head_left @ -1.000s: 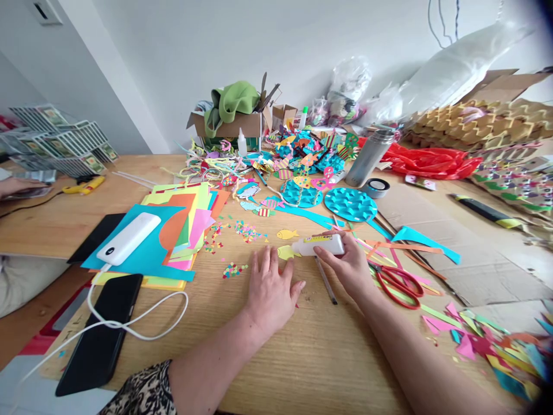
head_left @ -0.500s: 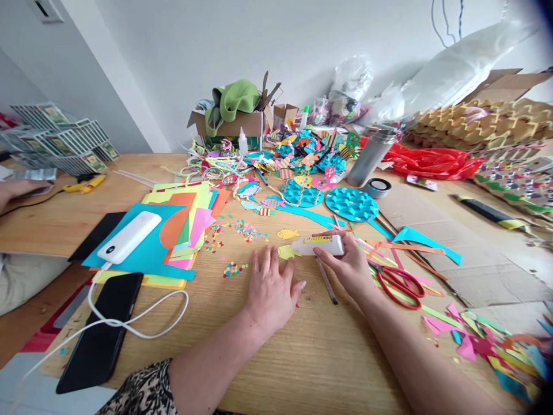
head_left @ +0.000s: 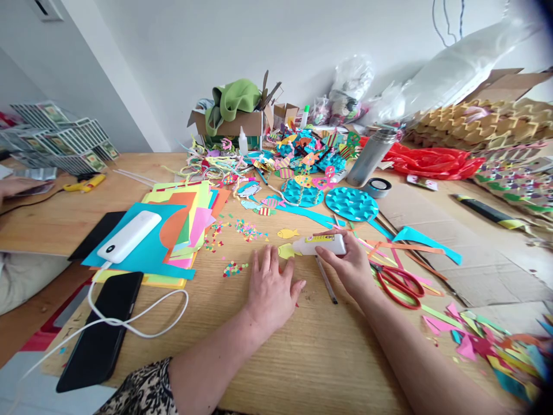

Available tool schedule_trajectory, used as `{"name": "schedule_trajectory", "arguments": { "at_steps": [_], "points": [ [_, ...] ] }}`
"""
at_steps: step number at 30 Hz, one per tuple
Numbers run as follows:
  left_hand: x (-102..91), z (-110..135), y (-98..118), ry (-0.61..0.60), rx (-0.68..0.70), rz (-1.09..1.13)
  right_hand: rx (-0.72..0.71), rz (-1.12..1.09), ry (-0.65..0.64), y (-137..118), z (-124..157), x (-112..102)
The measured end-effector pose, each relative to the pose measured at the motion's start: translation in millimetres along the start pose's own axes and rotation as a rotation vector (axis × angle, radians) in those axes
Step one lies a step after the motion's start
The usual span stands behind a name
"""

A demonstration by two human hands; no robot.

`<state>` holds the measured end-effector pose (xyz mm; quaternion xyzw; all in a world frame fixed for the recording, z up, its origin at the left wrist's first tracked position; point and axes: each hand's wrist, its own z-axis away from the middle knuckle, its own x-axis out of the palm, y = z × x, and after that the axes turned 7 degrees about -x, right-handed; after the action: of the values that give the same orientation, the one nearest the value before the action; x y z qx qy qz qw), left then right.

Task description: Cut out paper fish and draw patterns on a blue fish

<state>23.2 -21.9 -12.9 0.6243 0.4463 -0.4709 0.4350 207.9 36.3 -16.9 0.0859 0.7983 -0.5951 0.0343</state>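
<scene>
My right hand (head_left: 352,266) is closed round a white glue bottle (head_left: 324,245) with a yellow label. The bottle lies almost level, its nozzle end pointing left over a pale yellow paper fish (head_left: 286,251). My left hand (head_left: 272,282) rests on the table with fingers spread, the fingertips at the lower edge of that fish. Just beyond is a second, deeper yellow paper fish (head_left: 288,233). A pen (head_left: 327,281) lies between my hands. Beside my right wrist are red-handled scissors (head_left: 400,285). Small paper dots (head_left: 235,268) are scattered left of my left hand.
Coloured paper sheets (head_left: 138,248) carry a white power bank (head_left: 129,236), near a black phone (head_left: 101,331). Blue textured discs (head_left: 351,204), a steel flask (head_left: 371,158) and heaped paper fish stand behind. Paper scraps (head_left: 496,346) lie right. Another person's hand (head_left: 17,187) shows far left.
The glue bottle in my right hand has shifted very slightly right, away from the pale yellow fish. My left hand stays in place.
</scene>
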Motion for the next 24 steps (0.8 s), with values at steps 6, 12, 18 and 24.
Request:
{"name": "schedule_trajectory", "arguments": {
  "at_steps": [6, 12, 18, 24],
  "points": [
    [-0.7, -0.4, -0.2, -0.001, -0.002, 0.000, 0.004, -0.003, -0.006, -1.1, 0.0, 1.0],
    [1.0, -0.6, -0.6, 0.002, -0.003, -0.002, 0.016, 0.017, -0.002, -3.4, -0.2, 1.2],
    [1.0, -0.2, -0.5, 0.005, 0.000, 0.000, 0.011, -0.002, -0.003, -1.6, -0.2, 0.5],
    [0.7, -0.7, 0.0, 0.007, -0.002, -0.006, 0.000, 0.036, -0.006, -0.5, 0.0, 0.2]
  ]
}}
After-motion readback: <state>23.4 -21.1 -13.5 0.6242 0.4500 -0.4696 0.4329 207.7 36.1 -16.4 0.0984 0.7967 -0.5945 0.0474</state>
